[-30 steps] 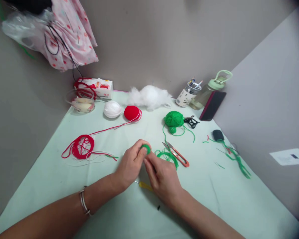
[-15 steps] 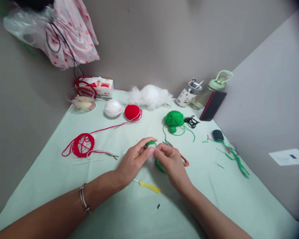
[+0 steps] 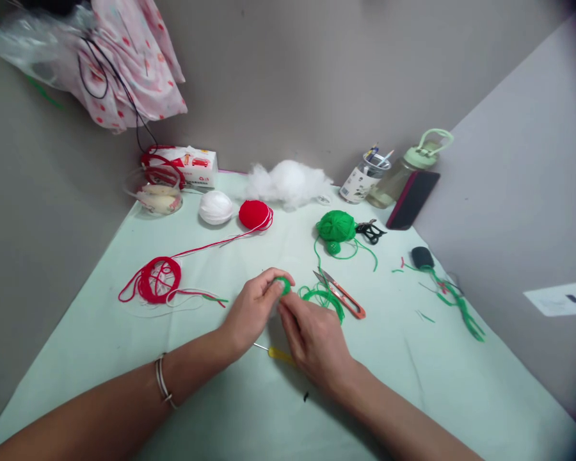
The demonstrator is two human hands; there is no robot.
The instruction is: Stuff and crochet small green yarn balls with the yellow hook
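Thumb and fingers of the left hand (image 3: 252, 308) curl closed around a small green yarn piece (image 3: 285, 286), over a pale green tablecloth (image 3: 221, 416). The piece lies up and to the left of the right hand (image 3: 319, 342), whose forefinger reaches toward its near edge — the left hand is the nearer, wrapped about it. The right hand's fingers are bunched nearly closed; whether they grip anything cannot be told. The piece looks rounded, though too covered to show a long axis. Below, a hook (image 3: 277, 353) with a thin metal shaft and a yellow handle points left, its handle partly hidden by the right hand. Beyond lie pointed orange snips (image 3: 345, 298), a loose coil of green yarn (image 3: 336, 303), a plump green yarn ball (image 3: 336, 226) and a fluffy white heap of stuffing (image 3: 290, 182).
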